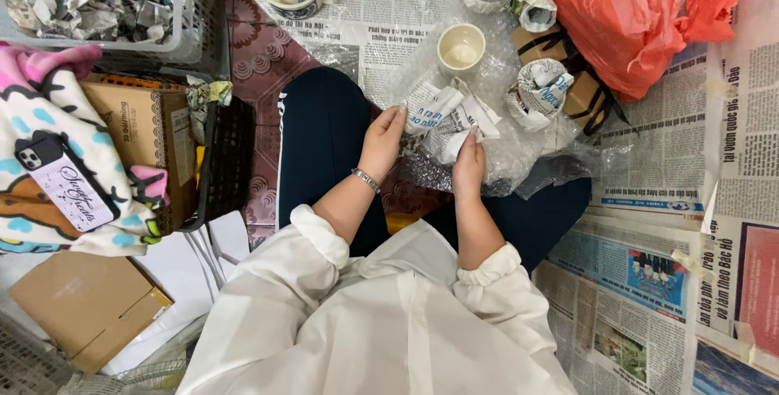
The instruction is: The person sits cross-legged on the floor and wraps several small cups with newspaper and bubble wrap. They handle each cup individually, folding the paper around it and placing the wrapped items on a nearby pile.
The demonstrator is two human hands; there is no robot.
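Both hands — left hand (383,142), right hand (468,166) — clasp a newspaper-wrapped bundle (449,119) over the lap, on bubble wrap (503,152). Likely light and fragile inside — best cradled around its body, not by loose paper ends.

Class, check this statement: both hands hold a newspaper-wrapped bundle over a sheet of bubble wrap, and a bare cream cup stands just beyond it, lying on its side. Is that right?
Not quite. The head view shows the cream cup standing upright, mouth up, not on its side. The rest holds: the left hand and right hand hold the newspaper-wrapped bundle over the bubble wrap.
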